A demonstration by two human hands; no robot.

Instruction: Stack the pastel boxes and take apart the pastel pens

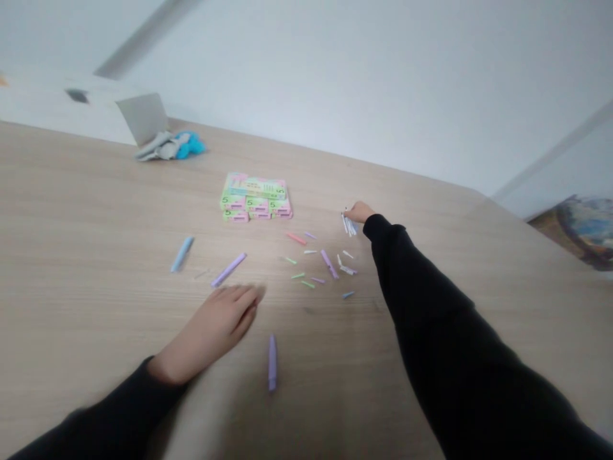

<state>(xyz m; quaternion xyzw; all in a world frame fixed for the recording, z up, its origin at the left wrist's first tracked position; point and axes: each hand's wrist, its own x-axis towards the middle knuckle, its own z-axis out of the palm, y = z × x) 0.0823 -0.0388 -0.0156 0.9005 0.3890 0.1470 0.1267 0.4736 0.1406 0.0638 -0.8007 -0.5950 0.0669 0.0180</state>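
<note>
My right hand [360, 212] is stretched far forward, its fingers pinched together at the top of a small bundle of thin white sticks [349, 225], some with dark ends. How many of them it grips is hidden. My left hand [220, 326] hovers low over the table, back upward, fingers loosely extended and a little blurred, with nothing visible in it. Just beyond its knuckles lies a purple pen-like tube [228, 269]. A second purple tube [272, 363] lies nearer to me, and a light blue tube [182, 253] is farther left.
Between the hands are scattered small green pieces [297, 276], a red stick [296, 238], a short purple tube [329, 264] and a blue piece [348, 295]. Stacked pink-and-green boxes [257, 204] marked 5 stand behind. Crumpled grey and blue material [190, 145] lies near the wall.
</note>
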